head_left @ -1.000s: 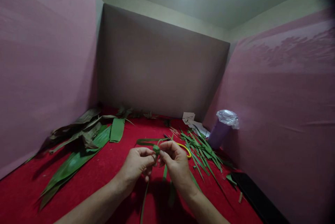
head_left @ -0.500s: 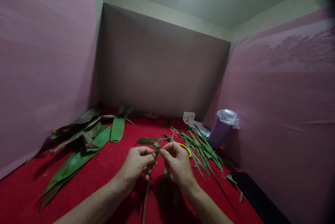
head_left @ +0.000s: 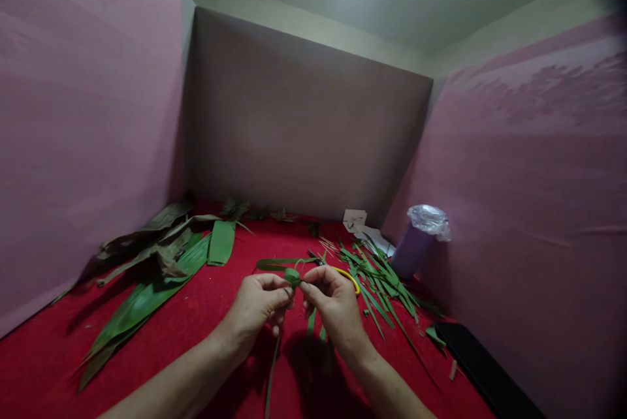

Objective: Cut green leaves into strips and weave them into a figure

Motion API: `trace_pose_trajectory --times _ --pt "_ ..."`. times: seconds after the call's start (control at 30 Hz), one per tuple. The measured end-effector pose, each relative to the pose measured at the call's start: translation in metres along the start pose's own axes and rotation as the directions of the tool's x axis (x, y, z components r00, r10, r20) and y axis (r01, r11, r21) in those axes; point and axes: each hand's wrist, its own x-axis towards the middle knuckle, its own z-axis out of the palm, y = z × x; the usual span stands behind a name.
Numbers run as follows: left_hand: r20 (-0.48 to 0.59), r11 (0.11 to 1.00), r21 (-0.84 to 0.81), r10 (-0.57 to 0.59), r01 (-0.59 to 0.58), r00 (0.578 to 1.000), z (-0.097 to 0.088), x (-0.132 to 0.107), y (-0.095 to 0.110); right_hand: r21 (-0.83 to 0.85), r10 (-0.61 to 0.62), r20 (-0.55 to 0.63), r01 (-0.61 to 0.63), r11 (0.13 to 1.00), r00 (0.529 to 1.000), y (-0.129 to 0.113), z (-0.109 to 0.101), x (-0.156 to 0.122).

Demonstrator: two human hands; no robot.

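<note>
My left hand (head_left: 257,309) and my right hand (head_left: 330,305) meet above the red cloth, both with fingers pinched on a small folded knot of green leaf strip (head_left: 292,276). Loose ends of the strip (head_left: 272,367) hang down between my wrists toward the cloth. A loop of the same strip (head_left: 274,263) sticks out to the far left of the knot. Behind my right hand lie scissors with a yellow handle (head_left: 349,275), partly hidden by my fingers.
Red cloth (head_left: 206,314) covers the floor between pink walls. Large green and dried leaves (head_left: 147,275) lie at the left. Cut green strips (head_left: 382,282) are scattered at the right. A purple cup covered with plastic (head_left: 416,239), white papers (head_left: 360,223) and a black flat object (head_left: 482,373) sit along the right wall.
My hands have shifted slightly while working the knot; the right hand moved a little away and back, and the hanging strip ends swung. Everything else stays put.
</note>
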Motion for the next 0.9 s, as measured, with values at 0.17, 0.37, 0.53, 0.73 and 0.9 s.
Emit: trace_pose_trajectory --times 0.17,0.37,0.53,0.73,0.9 --pt "-0.018 1.0 -0.004 0.002 -0.002 1.0 0.0008 -0.0003 0.0002 -0.238 -0.126 0.0 0.123 0.963 0.992 0.002 -0.0008 -0.0039" --pt "-0.052 0.997 0.071 0.005 -0.001 0.999 0.0034 -0.0006 -0.0011 -0.496 -0.296 0.037 0.274 0.824 0.955 -0.0038 0.0003 -0.0078" --pt "-0.054 0.996 0.089 -0.015 0.02 0.998 0.0061 -0.0017 -0.0018 -0.506 -0.293 0.031 0.268 0.82 0.956 -0.0037 0.0017 -0.009" --pt "-0.033 0.997 0.081 -0.017 0.019 0.999 0.0078 -0.0023 -0.0015 -0.51 -0.292 0.008 0.255 0.822 0.956 -0.0022 0.002 -0.0089" --pt "-0.047 0.995 0.1 -0.01 0.015 0.999 0.0083 -0.0015 -0.0035 -0.543 -0.322 0.039 0.29 0.788 0.946 -0.0036 0.0023 -0.0093"
